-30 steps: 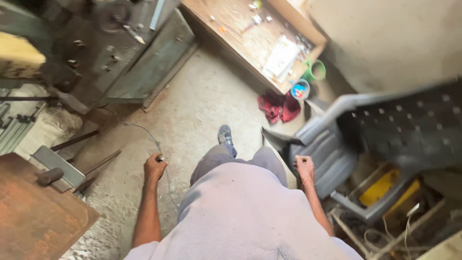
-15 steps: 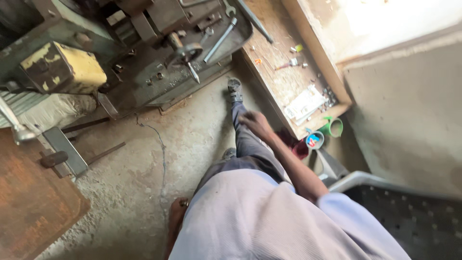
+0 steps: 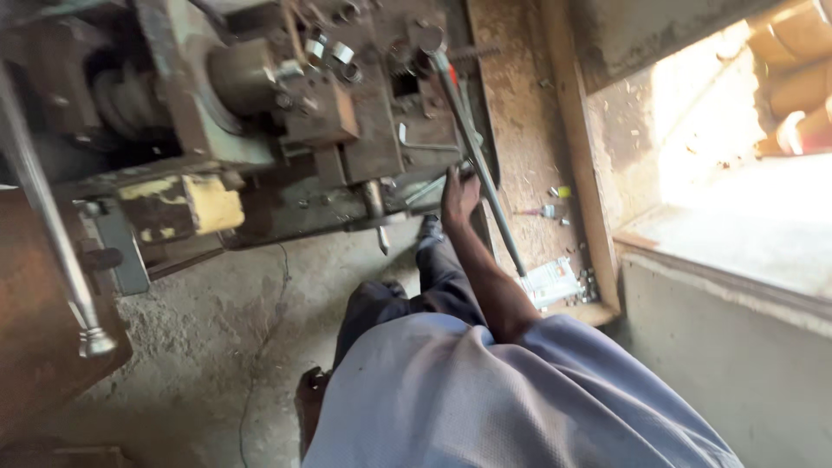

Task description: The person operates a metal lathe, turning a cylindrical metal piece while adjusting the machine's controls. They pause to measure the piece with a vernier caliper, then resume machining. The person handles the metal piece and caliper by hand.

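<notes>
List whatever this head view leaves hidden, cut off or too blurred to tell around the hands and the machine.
- Right hand: reaches to the long lever; motion blur hides whether the fingers close on it.
- Left hand: mostly hidden behind the shirt; grip unreadable.
- Machine: cut off by the top and left edges.
- Small items on the wooden bench: too small and blurred to identify.
- Window area: overexposed.

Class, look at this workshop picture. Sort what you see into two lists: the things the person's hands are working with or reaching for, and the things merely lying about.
In hand:
right hand, reaching to the long lever
metal machine that carries the lever
left hand, low beside the body, holding nothing visible

Lying about:
small tools on the wooden board
white packet
thin wire on the floor
</notes>
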